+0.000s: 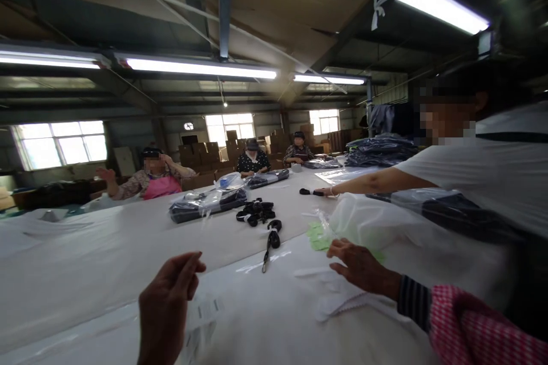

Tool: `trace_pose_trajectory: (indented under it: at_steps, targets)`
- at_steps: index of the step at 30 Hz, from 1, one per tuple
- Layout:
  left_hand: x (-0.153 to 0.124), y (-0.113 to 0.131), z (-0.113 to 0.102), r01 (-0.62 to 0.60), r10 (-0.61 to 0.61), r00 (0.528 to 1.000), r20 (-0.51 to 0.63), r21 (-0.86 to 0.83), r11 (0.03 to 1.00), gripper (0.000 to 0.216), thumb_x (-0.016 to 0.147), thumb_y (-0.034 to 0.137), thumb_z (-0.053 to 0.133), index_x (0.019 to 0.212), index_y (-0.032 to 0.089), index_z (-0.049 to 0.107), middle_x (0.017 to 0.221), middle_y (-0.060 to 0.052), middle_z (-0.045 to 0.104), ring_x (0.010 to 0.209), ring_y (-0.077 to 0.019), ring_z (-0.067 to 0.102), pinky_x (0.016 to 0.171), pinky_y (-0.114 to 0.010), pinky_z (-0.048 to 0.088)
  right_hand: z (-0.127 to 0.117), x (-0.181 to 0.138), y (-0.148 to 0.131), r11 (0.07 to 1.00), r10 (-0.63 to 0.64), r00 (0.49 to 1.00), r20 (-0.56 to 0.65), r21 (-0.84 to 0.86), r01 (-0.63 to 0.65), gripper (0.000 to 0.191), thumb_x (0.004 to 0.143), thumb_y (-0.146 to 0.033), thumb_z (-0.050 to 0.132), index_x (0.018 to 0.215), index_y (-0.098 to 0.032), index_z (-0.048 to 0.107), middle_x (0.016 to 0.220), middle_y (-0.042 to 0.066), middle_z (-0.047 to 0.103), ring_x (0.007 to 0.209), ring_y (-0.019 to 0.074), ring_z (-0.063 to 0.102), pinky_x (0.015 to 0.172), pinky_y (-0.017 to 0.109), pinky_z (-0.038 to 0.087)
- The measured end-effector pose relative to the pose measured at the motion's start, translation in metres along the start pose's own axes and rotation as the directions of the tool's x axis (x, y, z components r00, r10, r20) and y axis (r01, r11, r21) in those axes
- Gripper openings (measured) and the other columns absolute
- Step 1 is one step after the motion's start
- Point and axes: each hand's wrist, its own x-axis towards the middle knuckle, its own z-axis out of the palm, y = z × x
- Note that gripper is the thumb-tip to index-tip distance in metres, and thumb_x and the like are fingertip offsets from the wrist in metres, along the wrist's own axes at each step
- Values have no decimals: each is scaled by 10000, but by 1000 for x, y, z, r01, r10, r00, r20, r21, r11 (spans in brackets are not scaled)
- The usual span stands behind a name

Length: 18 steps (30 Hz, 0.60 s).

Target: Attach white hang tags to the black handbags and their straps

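My left hand (169,299) is raised over the near part of the table, with thumb and fingers pinched together. Whatever may be between its fingertips cannot be made out. Just beside it lies clear plastic film (205,313) with small print. My right hand (362,267) has its fingers apart and holds nothing. It hovers by green paper pieces (319,236) and above white strips (342,302). Ahead, between both hands, lies a black strap bundle (274,236) with a metal clip, tied with a white band. Several more black strap bundles (256,212) lie behind it.
At right, a co-worker in a white shirt (505,154) reaches across the white table (162,245) to another black strap (310,191). Dark bagged garments (209,202) lie beyond the straps, with a bagged stack (379,151) at back right. Several people sit opposite.
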Motion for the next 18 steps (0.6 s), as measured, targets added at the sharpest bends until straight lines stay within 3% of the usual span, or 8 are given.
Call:
trace_pose_trajectory:
  at_steps: [2,3,6,8,9,11,15,18]
  targets:
    - [8,12,2,-165,190,977,-94,226,960,354,791,552,709,948,235,692,798,-19,685,607,-141,522,589,-241,390,2,13,13,1000,5,1000,-8,24,-5,211,919,-246,532,1099,-211,637,1159,117,701,1130,260,652,1021,436,501]
    - [15,18,6,-273,319,943,-93,332,903,323,833,539,665,961,243,687,815,-27,693,664,-167,572,647,-255,405,3,21,21,999,21,1000,11,37,-22,214,906,-246,541,1093,-212,640,1177,116,695,1152,260,646,1030,436,494]
    - [44,25,29,-588,650,754,91,536,606,231,928,432,567,960,235,685,865,-64,698,776,-209,622,728,-275,381,5,55,39,991,119,988,103,52,-125,203,893,-275,552,1064,-231,653,1214,98,676,1152,251,646,1008,421,493]
    - [68,10,51,-679,707,660,251,601,421,223,969,354,513,933,221,689,846,-81,679,739,-207,599,699,-286,354,12,83,47,981,181,970,163,41,-190,192,888,-302,557,1037,-241,661,1189,79,676,1082,244,665,984,414,492]
    - [78,-5,63,-690,692,649,316,627,361,237,986,319,484,918,213,685,818,-83,665,709,-206,582,681,-295,340,18,98,50,977,202,962,183,36,-212,192,885,-314,558,1029,-242,663,1172,72,676,1045,240,670,979,414,488]
    - [95,-46,84,-672,621,684,382,663,331,266,1007,257,432,884,202,661,780,-84,648,668,-208,567,644,-311,313,34,124,54,970,228,950,213,37,-241,192,878,-324,559,1019,-242,660,1124,64,680,981,232,669,973,413,480]
    - [105,-137,116,-515,428,840,334,739,434,264,1011,174,382,868,198,603,805,-87,660,645,-211,600,591,-320,286,72,164,64,967,206,936,284,90,-240,229,877,-311,529,1069,-241,632,1099,61,672,971,232,644,966,415,472]
    - [98,-178,131,-412,283,908,309,782,467,276,996,109,367,834,206,568,765,-51,645,631,-192,620,576,-305,295,97,194,78,952,231,911,341,113,-284,274,902,-347,508,1121,-232,624,1130,73,665,1013,242,637,972,411,477]
